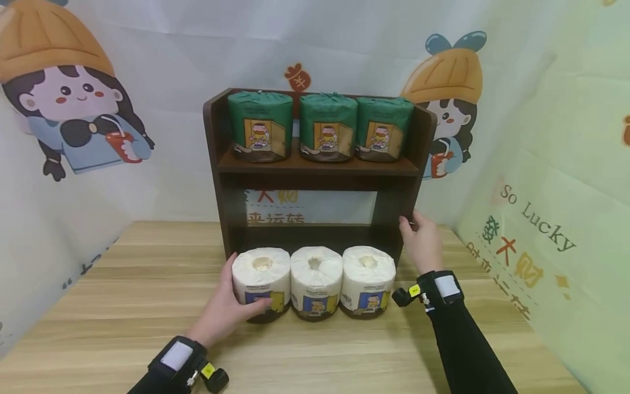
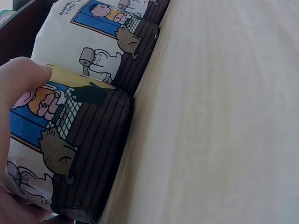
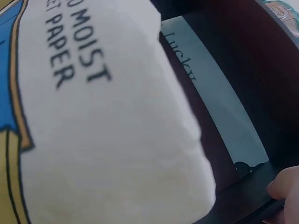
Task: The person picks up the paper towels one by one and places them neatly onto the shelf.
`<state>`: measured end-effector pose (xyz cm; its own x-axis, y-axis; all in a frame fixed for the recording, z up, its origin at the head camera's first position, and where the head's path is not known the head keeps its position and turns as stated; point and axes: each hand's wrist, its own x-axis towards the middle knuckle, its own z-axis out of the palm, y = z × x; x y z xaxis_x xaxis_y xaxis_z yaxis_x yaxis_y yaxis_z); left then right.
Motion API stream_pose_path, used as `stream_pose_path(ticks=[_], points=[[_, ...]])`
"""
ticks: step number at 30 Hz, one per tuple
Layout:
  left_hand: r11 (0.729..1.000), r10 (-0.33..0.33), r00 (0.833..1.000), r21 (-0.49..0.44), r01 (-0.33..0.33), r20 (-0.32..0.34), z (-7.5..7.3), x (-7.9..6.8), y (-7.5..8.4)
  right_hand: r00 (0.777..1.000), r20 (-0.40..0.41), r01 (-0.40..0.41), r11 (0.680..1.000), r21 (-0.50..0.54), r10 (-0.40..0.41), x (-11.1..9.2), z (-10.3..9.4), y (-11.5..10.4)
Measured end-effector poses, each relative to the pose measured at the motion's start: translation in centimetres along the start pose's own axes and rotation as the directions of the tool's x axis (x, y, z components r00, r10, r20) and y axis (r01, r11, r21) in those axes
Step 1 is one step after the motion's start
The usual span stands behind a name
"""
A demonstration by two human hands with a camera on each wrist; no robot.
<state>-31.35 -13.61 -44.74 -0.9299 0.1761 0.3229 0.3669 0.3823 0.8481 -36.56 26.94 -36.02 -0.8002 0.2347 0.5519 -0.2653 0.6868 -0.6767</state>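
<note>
My left hand (image 1: pixel 223 309) grips the leftmost white-wrapped toilet roll (image 1: pixel 262 273), thumb across its printed front and fingers round its left side. In the left wrist view the thumb (image 2: pixel 23 79) lies over the blue and yellow picture. Two more white toilet rolls, a middle one (image 1: pixel 316 279) and a right one (image 1: pixel 368 276), stand in a row beside it on the table. With thumb and fingers my right hand (image 1: pixel 424 243) holds the right side panel of a dark brown two-tier shelf (image 1: pixel 315 169), near its front edge.
Three green-wrapped toilet rolls (image 1: pixel 328 128) stand on the shelf's upper tier. The lower tier is right behind the white rolls. Printed cloth walls (image 1: pixel 172 109) close off the back and sides of the wooden table (image 1: pixel 315 355).
</note>
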Motion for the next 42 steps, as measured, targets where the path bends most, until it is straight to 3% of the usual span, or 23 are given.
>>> stream_pose_path(ticks=[9,20,42], points=[[0.999,0.027,0.999,-0.048,-0.026,0.022,0.38,0.18,0.15,1.0,-0.015,-0.006,1.0,-0.021,0.006,-0.28,-0.62,-0.06],[1.0,-0.005,0.999,-0.025,0.005,0.032,0.2,0.25,0.19,1.0,-0.023,-0.01,0.999,-0.034,0.009,-0.3,-0.52,-0.2],[1.0,-0.008,0.998,-0.012,0.007,-0.056,0.26,0.0,0.16,1.0,-0.009,0.0,0.999,-0.035,-0.001,-0.15,0.05,-0.08]])
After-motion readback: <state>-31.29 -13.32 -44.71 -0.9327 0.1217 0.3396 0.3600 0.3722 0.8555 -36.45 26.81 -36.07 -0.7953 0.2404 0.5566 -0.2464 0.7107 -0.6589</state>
